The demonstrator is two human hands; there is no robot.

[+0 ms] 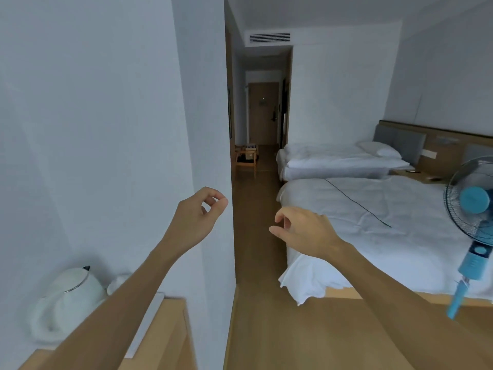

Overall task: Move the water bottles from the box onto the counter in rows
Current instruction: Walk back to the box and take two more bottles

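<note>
There are two beds (346, 161) (373, 231) and one pillow (378, 148). There is one fan (473, 206). One kettle (72, 295) stands on the counter (165, 332), and two hands (196, 217) (306, 231) show.

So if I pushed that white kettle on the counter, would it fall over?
Probably not easily. The white kettle looks wide and rounded at the bottom, so it would more likely slide than tip. Its smooth, shiny body could feel slippery, so the handle side is the safer place to grab. Whether there is water inside cannot be seen, so it might be heavier than it looks.
</note>
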